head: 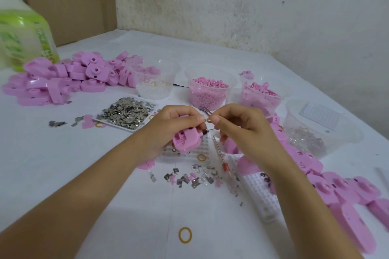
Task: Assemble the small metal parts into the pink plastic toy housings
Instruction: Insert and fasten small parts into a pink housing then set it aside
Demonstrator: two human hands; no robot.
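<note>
Gripping a pink toy housing (186, 136), the left hand (174, 124) meets the right hand (237, 124), whose fingertips pinch a small metal part (207, 120) above the white table (63, 149).

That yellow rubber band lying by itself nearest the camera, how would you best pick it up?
Come straight down from above and pinch one side of the yellow rubber band, one fingertip inside the loop, one outside. It lies flat on the white table cover, too thin to catch sideways, with nothing crowding it.
</note>
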